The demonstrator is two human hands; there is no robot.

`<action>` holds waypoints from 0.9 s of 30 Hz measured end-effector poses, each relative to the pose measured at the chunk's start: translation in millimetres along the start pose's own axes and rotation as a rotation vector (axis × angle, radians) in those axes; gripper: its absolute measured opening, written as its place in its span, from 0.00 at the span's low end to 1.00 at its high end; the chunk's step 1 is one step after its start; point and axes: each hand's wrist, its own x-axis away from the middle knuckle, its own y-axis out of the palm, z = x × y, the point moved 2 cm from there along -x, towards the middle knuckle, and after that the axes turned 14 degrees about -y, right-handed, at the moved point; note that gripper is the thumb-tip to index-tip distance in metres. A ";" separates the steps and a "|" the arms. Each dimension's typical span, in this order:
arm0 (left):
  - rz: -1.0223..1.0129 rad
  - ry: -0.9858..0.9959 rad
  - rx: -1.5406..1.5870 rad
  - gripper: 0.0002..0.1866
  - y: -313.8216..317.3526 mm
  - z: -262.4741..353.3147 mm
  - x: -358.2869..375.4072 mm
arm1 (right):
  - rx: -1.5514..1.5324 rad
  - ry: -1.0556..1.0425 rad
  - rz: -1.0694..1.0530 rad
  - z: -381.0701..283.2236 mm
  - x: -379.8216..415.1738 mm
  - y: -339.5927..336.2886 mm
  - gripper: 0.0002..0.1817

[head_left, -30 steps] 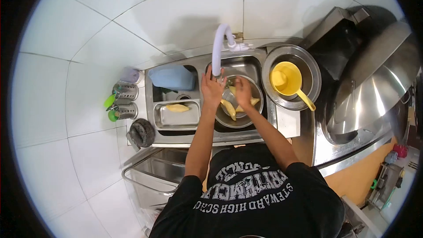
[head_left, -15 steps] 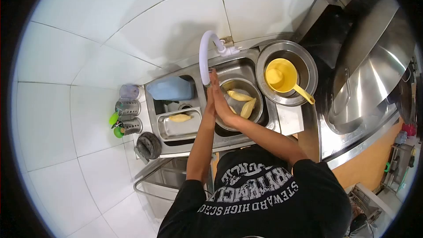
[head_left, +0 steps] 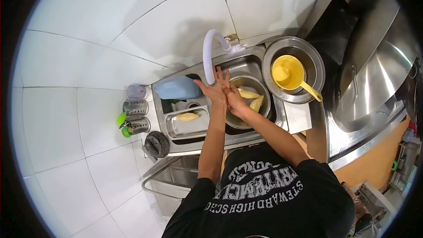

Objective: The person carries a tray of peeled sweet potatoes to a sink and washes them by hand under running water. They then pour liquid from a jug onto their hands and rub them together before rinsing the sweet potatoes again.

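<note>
Under the spout of the white curved faucet (head_left: pixel 209 57), my left hand (head_left: pixel 215 91) is open, palm up with its fingers spread. My right hand (head_left: pixel 236 101) is closed around the little-finger side of it, near the wrist. Just below the hands, a round steel bowl (head_left: pixel 265 117) sits in the right basin, holding tapered yellow peeled pieces (head_left: pixel 257 103) that look like sweet potato. The hands and forearm hide part of this bowl. A similar yellow piece (head_left: pixel 187 117) lies in a rectangular steel tray (head_left: pixel 197 128) over the left basin.
A blue plastic jug (head_left: pixel 177 88) lies in the left basin. To the right, a yellow dipper (head_left: pixel 288 72) rests in a steel basin (head_left: pixel 318 61). Perforated utensil holders (head_left: pixel 139 124) and a dark stone mortar (head_left: pixel 157 144) stand at the left. A large steel lid (head_left: pixel 374 83) leans at the far right.
My palms were pressed together with fingers extended. Now my left hand has turned palm up and spread its fingers, while my right hand has slid down and closed around its side.
</note>
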 end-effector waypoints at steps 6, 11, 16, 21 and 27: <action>0.041 0.012 0.113 0.48 -12.2 0.4 0.6 | 0.031 -0.135 0.112 27.0 -12.1 -4.0 0.18; 0.026 0.021 0.127 0.44 -13.1 1.8 3.2 | 0.126 -0.015 0.091 16.9 -3.7 -1.0 0.20; 0.067 0.044 0.118 0.42 -11.3 4.0 4.7 | 0.108 0.026 0.061 14.0 -4.2 2.6 0.20; 0.103 0.084 0.031 0.42 -13.9 5.8 3.8 | 0.035 0.038 0.046 14.4 -4.1 4.9 0.22; 0.136 0.110 -0.039 0.45 -24.4 6.7 0.6 | -0.058 0.050 0.018 16.8 -4.9 5.4 0.25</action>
